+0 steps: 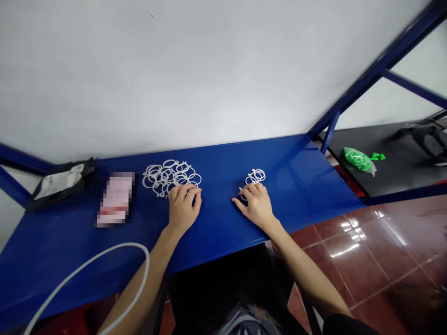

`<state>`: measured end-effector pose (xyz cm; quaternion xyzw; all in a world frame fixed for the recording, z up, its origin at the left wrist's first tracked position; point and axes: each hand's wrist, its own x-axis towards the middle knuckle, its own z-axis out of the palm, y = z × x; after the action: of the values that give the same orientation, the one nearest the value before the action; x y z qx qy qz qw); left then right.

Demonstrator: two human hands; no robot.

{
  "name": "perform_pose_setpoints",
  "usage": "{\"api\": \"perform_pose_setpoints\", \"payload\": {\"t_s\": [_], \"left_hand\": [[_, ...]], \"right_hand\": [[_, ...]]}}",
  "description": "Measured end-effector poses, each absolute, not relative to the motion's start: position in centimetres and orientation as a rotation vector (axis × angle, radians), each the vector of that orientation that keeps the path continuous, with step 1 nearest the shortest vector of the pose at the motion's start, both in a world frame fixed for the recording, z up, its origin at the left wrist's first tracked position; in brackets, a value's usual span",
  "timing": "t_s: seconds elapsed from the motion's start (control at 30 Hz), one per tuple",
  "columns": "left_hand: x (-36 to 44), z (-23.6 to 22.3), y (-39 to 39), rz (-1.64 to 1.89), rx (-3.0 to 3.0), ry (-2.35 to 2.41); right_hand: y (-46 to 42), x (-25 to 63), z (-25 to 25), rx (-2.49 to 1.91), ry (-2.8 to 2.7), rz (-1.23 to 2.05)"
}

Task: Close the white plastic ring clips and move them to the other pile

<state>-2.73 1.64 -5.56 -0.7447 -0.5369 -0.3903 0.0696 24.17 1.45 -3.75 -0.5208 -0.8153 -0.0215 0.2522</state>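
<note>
A pile of several white plastic rings [170, 176] lies on the blue shelf top [296, 186], left of centre. My left hand [183, 207] rests palm down at the near edge of that pile, fingertips touching the closest rings. A smaller cluster of white rings [255, 177] lies to the right. My right hand [256, 204] lies flat just below it, fingers spread and touching its nearest rings. Whether either hand pinches a ring cannot be made out.
A pixelated pink-white packet [115, 198] and a black bag with a white label [59, 181] lie at the left. A white cable [104, 260] loops in front. A green bag [358, 159] sits on a black surface at the right. A white wall stands behind.
</note>
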Motion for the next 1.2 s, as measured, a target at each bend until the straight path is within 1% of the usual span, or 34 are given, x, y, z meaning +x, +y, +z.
{"api": "perform_pose_setpoints", "payload": {"t_s": [0.17,0.3,0.37,0.43,0.47,0.6,0.67,0.83,0.93,1.03,1.13,1.2], "left_hand": [[-2.1,-5.6,1.1,-1.158,-2.361,-1.516],[-2.1,-5.5,1.2,-1.166,-2.375,-1.445],[-2.1,-5.3,1.2,-1.18,-2.385,-1.436],[-2.0,-5.2,1.2,-1.192,-2.397,-1.45],[-2.0,-5.1,1.1,-1.202,-2.403,-1.458],[-1.9,-4.8,0.8,-1.296,-2.462,-1.501],[-1.8,-4.5,0.8,-1.366,-2.521,-1.552],[-2.1,-3.6,0.8,-1.626,-2.599,-1.909],[-2.4,-3.2,0.8,-1.832,-2.65,-2.131],[-2.4,-3.0,0.7,-1.953,-2.717,-2.184],[-1.9,-2.7,0.4,-1.847,-2.861,-2.21],[-1.5,-2.5,0.2,-1.73,-3.0,-2.187]], "right_hand": [[1.3,22.3,-4.3,-1.438,-2.287,-0.045],[1.0,21.6,-4.5,-1.576,-2.169,-0.178],[0.9,21.5,-4.6,-1.605,-2.138,-0.171],[1.0,21.2,-4.6,-1.544,-2.167,-0.048],[1.1,21.0,-4.4,-1.484,-2.182,0.065],[2.8,19.4,-3.0,-1.078,-2.178,0.674],[3.9,18.4,-2.3,-0.913,-2.137,0.899],[5.9,17.2,-2.2,-0.875,-1.895,1.3],[5.7,17.3,-2.8,-0.89,-1.812,1.394],[4.9,17.4,-2.9,-0.901,-1.861,1.321],[4.4,17.5,-2.6,-0.887,-1.928,1.22],[4.4,17.5,-2.5,-0.879,-1.942,1.254]]}}
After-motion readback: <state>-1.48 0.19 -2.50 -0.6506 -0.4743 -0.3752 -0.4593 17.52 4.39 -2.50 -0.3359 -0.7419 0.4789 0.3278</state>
